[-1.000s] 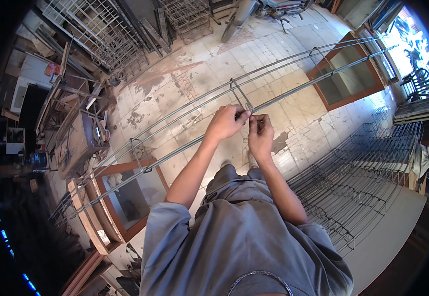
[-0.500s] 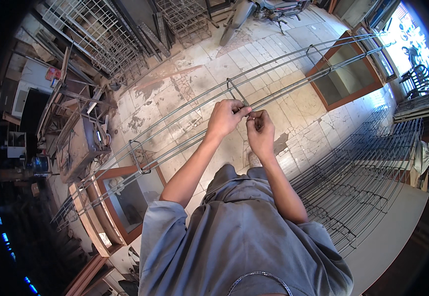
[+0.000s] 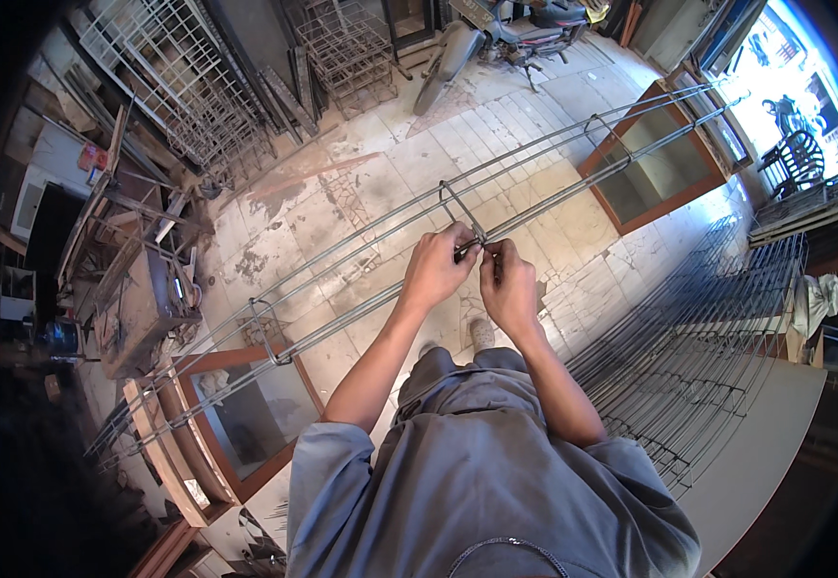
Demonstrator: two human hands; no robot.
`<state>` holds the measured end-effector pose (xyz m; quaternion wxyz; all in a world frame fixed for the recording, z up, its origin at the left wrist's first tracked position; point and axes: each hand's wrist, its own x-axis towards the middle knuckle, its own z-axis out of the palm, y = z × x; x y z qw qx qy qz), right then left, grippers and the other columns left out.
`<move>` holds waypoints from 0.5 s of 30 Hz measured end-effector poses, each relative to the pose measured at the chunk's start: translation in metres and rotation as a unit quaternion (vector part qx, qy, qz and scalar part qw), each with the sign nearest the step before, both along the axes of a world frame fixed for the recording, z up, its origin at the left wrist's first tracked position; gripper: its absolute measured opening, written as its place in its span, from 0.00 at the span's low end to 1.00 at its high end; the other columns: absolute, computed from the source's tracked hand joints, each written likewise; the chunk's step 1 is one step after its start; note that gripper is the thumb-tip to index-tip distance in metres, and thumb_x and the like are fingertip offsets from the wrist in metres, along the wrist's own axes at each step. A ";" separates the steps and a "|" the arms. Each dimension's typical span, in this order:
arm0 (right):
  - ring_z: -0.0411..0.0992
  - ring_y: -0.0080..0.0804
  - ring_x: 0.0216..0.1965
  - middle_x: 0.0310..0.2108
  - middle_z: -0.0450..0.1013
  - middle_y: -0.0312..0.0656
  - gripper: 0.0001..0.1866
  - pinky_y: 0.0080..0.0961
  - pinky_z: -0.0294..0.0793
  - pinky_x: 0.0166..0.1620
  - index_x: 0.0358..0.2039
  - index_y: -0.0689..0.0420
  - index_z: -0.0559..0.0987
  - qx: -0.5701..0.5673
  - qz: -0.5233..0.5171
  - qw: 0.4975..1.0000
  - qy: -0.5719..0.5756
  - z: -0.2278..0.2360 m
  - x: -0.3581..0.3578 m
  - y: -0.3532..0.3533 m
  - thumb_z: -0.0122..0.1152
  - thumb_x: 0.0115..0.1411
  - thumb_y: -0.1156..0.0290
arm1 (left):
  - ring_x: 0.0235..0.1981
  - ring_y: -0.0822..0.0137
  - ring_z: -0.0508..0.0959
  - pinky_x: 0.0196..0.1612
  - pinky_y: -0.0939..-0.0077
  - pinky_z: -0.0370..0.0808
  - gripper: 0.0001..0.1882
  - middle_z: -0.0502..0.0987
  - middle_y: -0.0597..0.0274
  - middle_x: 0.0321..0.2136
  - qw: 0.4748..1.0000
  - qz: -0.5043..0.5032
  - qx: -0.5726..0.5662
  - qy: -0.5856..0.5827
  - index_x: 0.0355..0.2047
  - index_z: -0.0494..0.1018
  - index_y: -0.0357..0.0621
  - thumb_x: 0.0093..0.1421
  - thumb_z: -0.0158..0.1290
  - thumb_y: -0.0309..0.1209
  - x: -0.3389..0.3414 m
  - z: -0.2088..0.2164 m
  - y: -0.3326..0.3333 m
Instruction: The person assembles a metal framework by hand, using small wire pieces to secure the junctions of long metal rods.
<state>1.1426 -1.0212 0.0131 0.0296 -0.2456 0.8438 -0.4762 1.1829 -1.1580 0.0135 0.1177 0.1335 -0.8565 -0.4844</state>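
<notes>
A long cage of thin steel rods (image 3: 554, 199) runs slantwise in front of me, from lower left to upper right. Rectangular wire stirrups wrap its rods, and the middle stirrup (image 3: 453, 199) reaches down to my fingers. With fingers curled, my left hand (image 3: 436, 270) pinches this stirrup's near corner where it meets the lower rods. Close beside it, my right hand (image 3: 509, 291) is closed, thumb against fingers, just below the same corner. Whatever sits in the right fingertips is too small or hidden to make out.
The cage rests across two brown-framed glass cabinets, one at left (image 3: 315, 371) and one at right (image 3: 621, 226). More rod cages (image 3: 669, 385) lie on a pale tabletop (image 3: 775, 424) to my right. Scrap wood and metal (image 3: 139, 299) crowd the left; a motorcycle (image 3: 452, 63) stands at the back.
The whole view has shifted slightly, and my hands sit a little lower in it. Both stay at the same stirrup corner, with the left fingers bent more around it.
</notes>
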 end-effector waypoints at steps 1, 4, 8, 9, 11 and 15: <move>0.74 0.54 0.22 0.20 0.73 0.57 0.04 0.42 0.71 0.25 0.35 0.65 0.73 0.017 0.000 1.000 0.002 0.010 0.001 0.000 0.55 0.58 0.79 | 0.34 0.53 0.83 0.37 0.67 0.77 0.07 0.81 0.48 0.29 1.000 0.007 -0.002 -0.002 0.33 0.74 0.34 0.57 0.57 0.25 -0.001 0.002 0.001; 0.75 0.56 0.25 0.24 0.74 0.58 0.05 0.45 0.72 0.28 0.35 0.64 0.74 0.044 0.012 0.998 0.051 0.012 0.000 0.003 0.56 0.58 0.77 | 0.35 0.51 0.82 0.37 0.65 0.78 0.07 0.81 0.47 0.30 1.000 0.017 -0.013 -0.006 0.33 0.74 0.35 0.56 0.58 0.26 -0.003 0.008 0.003; 0.76 0.56 0.28 0.29 0.76 0.58 0.08 0.48 0.74 0.32 0.35 0.64 0.74 0.135 0.042 0.984 0.112 0.022 -0.002 0.007 0.56 0.59 0.73 | 0.34 0.50 0.82 0.35 0.62 0.77 0.09 0.81 0.48 0.30 0.999 0.011 -0.052 0.009 0.34 0.74 0.37 0.53 0.59 0.27 0.001 0.001 0.003; 0.76 0.55 0.28 0.29 0.76 0.57 0.08 0.47 0.74 0.31 0.35 0.64 0.74 0.160 0.052 0.978 0.122 0.023 -0.003 0.008 0.55 0.59 0.72 | 0.33 0.49 0.82 0.35 0.61 0.77 0.10 0.81 0.48 0.29 0.997 0.011 -0.068 0.015 0.35 0.74 0.38 0.53 0.60 0.28 0.002 -0.002 0.003; 0.76 0.54 0.28 0.29 0.76 0.56 0.10 0.46 0.75 0.31 0.36 0.63 0.74 0.208 0.074 0.965 0.142 0.026 -0.008 0.007 0.55 0.59 0.70 | 0.31 0.48 0.81 0.32 0.59 0.77 0.12 0.81 0.49 0.27 0.993 0.026 -0.113 -0.001 0.36 0.74 0.40 0.51 0.60 0.28 0.001 -0.004 0.007; 0.76 0.50 0.25 0.22 0.75 0.51 0.13 0.45 0.75 0.29 0.41 0.61 0.73 0.266 0.194 0.919 0.217 0.055 -0.029 0.003 0.54 0.58 0.69 | 0.26 0.47 0.80 0.29 0.57 0.76 0.13 0.80 0.51 0.23 0.988 0.064 -0.140 -0.005 0.36 0.73 0.42 0.49 0.60 0.28 -0.003 -0.010 0.017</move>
